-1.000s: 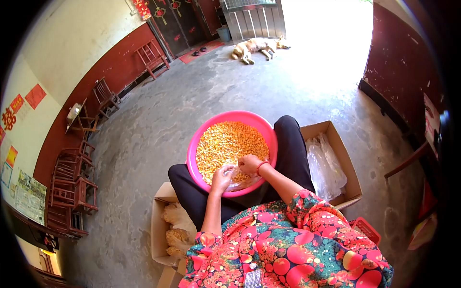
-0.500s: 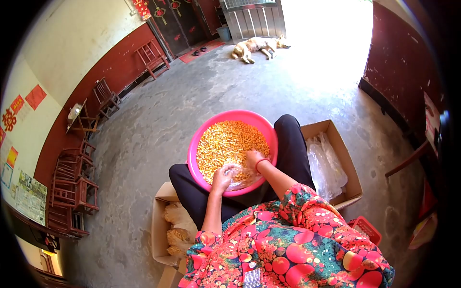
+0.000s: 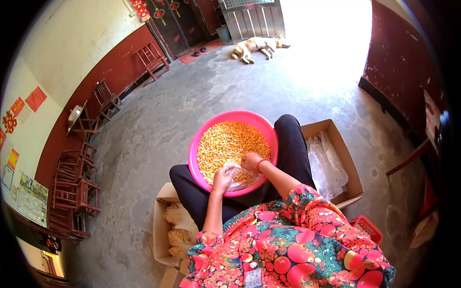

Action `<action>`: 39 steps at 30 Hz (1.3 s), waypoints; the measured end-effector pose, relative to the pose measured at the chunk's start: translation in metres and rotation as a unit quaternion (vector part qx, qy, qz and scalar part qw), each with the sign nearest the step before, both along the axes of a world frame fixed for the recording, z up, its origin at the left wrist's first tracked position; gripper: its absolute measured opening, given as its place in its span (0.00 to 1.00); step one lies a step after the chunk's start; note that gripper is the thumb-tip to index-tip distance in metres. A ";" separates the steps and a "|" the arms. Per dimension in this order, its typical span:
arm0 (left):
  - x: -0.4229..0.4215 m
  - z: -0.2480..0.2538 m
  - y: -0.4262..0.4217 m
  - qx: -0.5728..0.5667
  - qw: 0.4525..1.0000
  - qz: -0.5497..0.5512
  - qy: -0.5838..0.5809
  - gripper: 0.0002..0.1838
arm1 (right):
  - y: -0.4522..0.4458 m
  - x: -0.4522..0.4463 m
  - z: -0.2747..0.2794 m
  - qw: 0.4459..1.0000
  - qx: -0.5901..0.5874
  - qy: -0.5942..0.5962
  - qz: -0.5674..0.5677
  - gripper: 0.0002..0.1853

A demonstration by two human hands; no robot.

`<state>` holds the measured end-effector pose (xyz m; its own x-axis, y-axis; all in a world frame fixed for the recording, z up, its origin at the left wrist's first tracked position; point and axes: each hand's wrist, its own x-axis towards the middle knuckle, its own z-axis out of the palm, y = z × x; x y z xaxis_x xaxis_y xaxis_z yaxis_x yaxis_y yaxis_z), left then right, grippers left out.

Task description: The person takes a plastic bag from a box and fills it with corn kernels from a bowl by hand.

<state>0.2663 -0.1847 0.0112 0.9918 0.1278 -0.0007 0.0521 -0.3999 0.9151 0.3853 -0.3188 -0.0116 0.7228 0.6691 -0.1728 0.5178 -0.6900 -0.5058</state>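
Observation:
A pink basin (image 3: 192, 165) full of yellow-orange corn kernels (image 3: 229, 139) rests on my lap between my knees. At the basin's near side, my left hand (image 3: 222, 179) is closed on the edge of a clear plastic bag (image 3: 247, 183). Some kernels show through the bag's film. My right hand (image 3: 250, 162), with a red band at the wrist, is curled closed over the kernels by the bag's mouth. What its fingers hold is hidden.
On my right stands a cardboard box (image 3: 352, 178) of clear plastic bags (image 3: 326, 168). Another cardboard box (image 3: 160, 230) with filled bags (image 3: 180, 240) is on my left. A red basket (image 3: 369, 229) sits behind on the right. A dog (image 3: 257, 47) lies near the doorway; wooden chairs (image 3: 77, 192) line the left wall.
My right hand has shifted slightly left, toward the bag's mouth. More kernels show in the bag below it. My left hand keeps its hold on the bag.

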 end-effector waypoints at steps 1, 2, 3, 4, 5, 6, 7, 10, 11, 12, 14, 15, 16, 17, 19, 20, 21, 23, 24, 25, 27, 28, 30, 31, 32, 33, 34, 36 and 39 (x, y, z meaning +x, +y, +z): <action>0.000 0.000 0.000 0.000 1.000 0.000 0.000 0.13 | -0.001 0.002 -0.002 1.000 0.029 0.005 0.003 0.13; -0.001 0.002 -0.001 0.001 1.000 0.006 0.001 0.13 | -0.002 0.003 0.000 0.998 0.058 0.011 0.006 0.13; -0.002 0.004 -0.002 0.001 1.000 0.011 0.002 0.13 | -0.003 0.004 0.002 0.998 0.058 0.012 0.006 0.13; -0.002 0.005 -0.002 0.001 1.000 0.011 0.003 0.13 | -0.005 0.004 0.003 0.984 0.143 0.108 -0.024 0.12; -0.002 0.006 -0.002 0.015 1.000 0.008 0.001 0.13 | -0.008 0.004 0.007 0.952 0.226 0.202 -0.053 0.11; -0.002 0.006 -0.002 0.028 1.000 0.005 -0.002 0.13 | -0.009 0.006 0.012 0.952 0.226 0.202 -0.053 0.11; -0.002 0.007 -0.002 0.028 1.000 0.005 -0.002 0.13 | -0.010 0.007 0.017 0.894 0.302 0.319 -0.089 0.10; -0.004 0.014 -0.006 0.013 0.999 0.029 0.021 0.14 | -0.015 0.001 0.045 0.784 0.404 0.452 -0.132 0.08; -0.005 0.016 -0.007 0.011 0.999 0.031 0.031 0.14 | -0.016 0.001 0.048 0.743 0.435 0.486 -0.151 0.08; -0.005 0.018 -0.007 0.009 0.999 0.033 0.040 0.14 | -0.016 0.002 0.050 0.698 0.465 0.518 -0.170 0.09; -0.006 0.021 -0.009 0.004 0.998 0.036 0.044 0.14 | -0.015 0.007 0.041 0.681 0.476 0.532 -0.164 0.10; -0.006 0.021 -0.009 -0.002 0.998 0.039 0.047 0.14 | -0.014 0.009 0.039 0.663 0.485 0.551 -0.150 0.10; -0.006 0.021 -0.009 -0.002 0.998 0.039 0.047 0.14 | -0.014 0.010 0.036 0.643 0.494 0.569 -0.136 0.10; -0.005 0.019 -0.008 0.004 0.998 0.040 0.046 0.14 | -0.014 0.009 0.038 0.643 0.494 0.569 -0.136 0.10; -0.003 0.011 -0.005 0.010 0.998 0.040 0.045 0.15 | -0.016 0.005 0.042 0.620 0.494 0.608 -0.042 0.11; -0.001 0.007 -0.002 0.018 0.998 0.046 0.037 0.15 | -0.017 0.002 0.047 0.620 0.494 0.608 -0.042 0.11; 0.000 0.002 0.000 0.025 0.998 0.053 0.029 0.16 | -0.019 -0.001 0.052 0.624 0.490 0.608 -0.018 0.12; 0.001 -0.005 -0.001 0.009 0.997 0.078 -0.010 0.17 | -0.020 -0.005 0.058 0.618 0.485 0.616 0.048 0.12; 0.001 -0.006 -0.001 -0.008 0.993 0.103 -0.049 0.18 | -0.019 -0.005 0.057 0.618 0.485 0.617 0.048 0.12; 0.001 -0.007 0.000 -0.008 0.993 0.104 -0.049 0.18 | -0.016 -0.005 0.054 0.621 0.463 0.629 0.070 0.13; 0.003 -0.008 0.003 0.001 0.995 0.083 -0.053 0.20 | -0.016 -0.010 0.057 0.619 0.423 0.653 0.111 0.14; 0.004 -0.010 0.003 0.001 0.995 0.084 -0.053 0.20 | -0.015 -0.011 0.057 0.619 0.423 0.653 0.111 0.14; 0.003 -0.006 0.001 -0.006 0.993 0.073 -0.097 0.21 | -0.013 -0.012 0.054 0.684 0.403 0.585 0.164 0.14; 0.003 -0.004 0.000 -0.006 0.993 0.073 -0.097 0.21 | -0.014 -0.012 0.052 0.693 0.405 0.573 0.163 0.14; 0.003 -0.003 0.000 -0.006 0.993 0.068 -0.098 0.21 | -0.015 -0.013 0.055 0.693 0.405 0.573 0.163 0.14; 0.003 -0.003 0.000 -0.006 0.993 0.063 -0.099 0.21 | -0.017 -0.014 0.058 0.710 0.393 0.564 0.152 0.14; 0.003 -0.002 0.000 -0.006 0.993 0.063 -0.099 0.21 | -0.018 -0.015 0.060 0.726 0.381 0.554 0.141 0.13; 0.001 0.002 -0.002 0.024 0.994 0.071 -0.074 0.20 | -0.022 -0.019 0.069 0.750 0.372 0.532 0.127 0.12; 0.002 0.000 -0.001 0.046 0.992 0.079 -0.085 0.21 | -0.022 -0.015 0.063 0.804 0.382 0.453 0.052 0.11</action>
<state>0.2687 -0.1856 0.0108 0.9443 0.2729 0.1842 -0.0317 -0.4815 0.8759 0.3704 -0.3411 0.0510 0.4653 0.8787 -0.1065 -0.2669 0.0246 -0.9634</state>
